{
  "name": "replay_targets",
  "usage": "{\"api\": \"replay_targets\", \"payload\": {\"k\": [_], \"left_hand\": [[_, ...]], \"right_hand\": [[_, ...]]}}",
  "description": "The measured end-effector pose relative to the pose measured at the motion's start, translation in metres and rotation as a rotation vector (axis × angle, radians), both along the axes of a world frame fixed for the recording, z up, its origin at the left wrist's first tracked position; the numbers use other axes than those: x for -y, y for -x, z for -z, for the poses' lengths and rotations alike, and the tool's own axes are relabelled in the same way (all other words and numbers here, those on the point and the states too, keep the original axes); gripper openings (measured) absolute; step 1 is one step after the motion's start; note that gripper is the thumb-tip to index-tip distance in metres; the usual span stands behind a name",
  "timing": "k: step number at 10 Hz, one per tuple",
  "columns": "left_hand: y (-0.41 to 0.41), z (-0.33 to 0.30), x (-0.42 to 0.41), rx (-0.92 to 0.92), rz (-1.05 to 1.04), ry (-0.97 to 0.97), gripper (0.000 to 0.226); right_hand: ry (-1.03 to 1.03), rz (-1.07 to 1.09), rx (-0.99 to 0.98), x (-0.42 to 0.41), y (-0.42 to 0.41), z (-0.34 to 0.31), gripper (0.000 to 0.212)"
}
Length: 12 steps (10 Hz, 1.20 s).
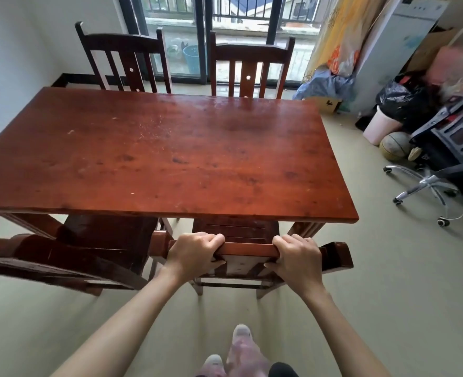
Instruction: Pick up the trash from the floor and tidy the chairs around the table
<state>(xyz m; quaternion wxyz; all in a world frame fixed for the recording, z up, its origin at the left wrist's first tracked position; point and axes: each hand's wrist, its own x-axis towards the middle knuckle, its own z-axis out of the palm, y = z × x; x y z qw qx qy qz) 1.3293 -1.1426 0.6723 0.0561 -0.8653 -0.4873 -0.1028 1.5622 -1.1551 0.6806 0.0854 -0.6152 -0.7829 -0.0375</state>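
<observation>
Both hands grip the top rail of one dark red-brown wooden chair (248, 250) at the near edge of the desk (154, 148). The left hand (195, 254) has its fingers (214, 238) curled over the rail from above, thumb underneath; the right hand (297, 258) holds the same rail farther right, its fingers wrapped round it too. The chair's slatted seat sits partly under the desk top, its back just clear of the edge, its legs on the pale floor (388, 281).

Four chairs show in all, of matching varnished wood with slatted backs. A second near chair (69, 257) stands just to the left of the held one, turned at an angle, its seat partly under the desk. Two far chairs, the left far chair (124, 58) and the right far chair (252, 63), stand upright against the opposite side, side by side, in front of the balcony door.

The desk is one rectangular reddish top, scuffed and speckled.

To the right, well apart, stand one office chair (426, 183) on castors, one basketball (394, 149) and one pale bin (378, 129) with a black bag
</observation>
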Motion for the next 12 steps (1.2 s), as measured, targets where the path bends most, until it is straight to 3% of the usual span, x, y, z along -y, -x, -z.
{"api": "replay_targets", "payload": {"k": [3, 6, 8, 9, 10, 11, 12], "left_hand": [[-0.001, -0.001, -0.006, 0.055, -0.057, -0.001, 0.035], [-0.018, -0.007, -0.008, 0.030, -0.061, 0.053, 0.038], [-0.023, -0.015, -0.004, 0.010, -0.129, 0.156, 0.046], [-0.020, -0.028, -0.006, 0.142, -0.124, 0.342, 0.029], [-0.013, -0.041, -0.001, 0.263, -0.080, 0.509, 0.033], [-0.001, -0.049, -0.005, 0.458, -0.118, 0.586, 0.034], [0.011, -0.051, 0.012, 0.722, -0.133, 0.528, 0.026]], "right_hand": [[0.012, -0.099, -0.022, -0.013, -0.003, 0.000, 0.051], [0.009, -0.141, 0.011, -0.022, -0.020, -0.005, 0.050], [0.125, -0.127, -0.003, -0.022, -0.020, -0.009, 0.045], [0.192, -0.149, -0.081, -0.022, -0.020, -0.019, 0.033], [0.351, -0.160, -0.218, -0.021, -0.023, -0.028, 0.038], [0.426, -0.132, -0.396, -0.028, -0.031, -0.041, 0.035], [0.347, -0.087, -0.580, -0.028, -0.040, -0.053, 0.011]]}}
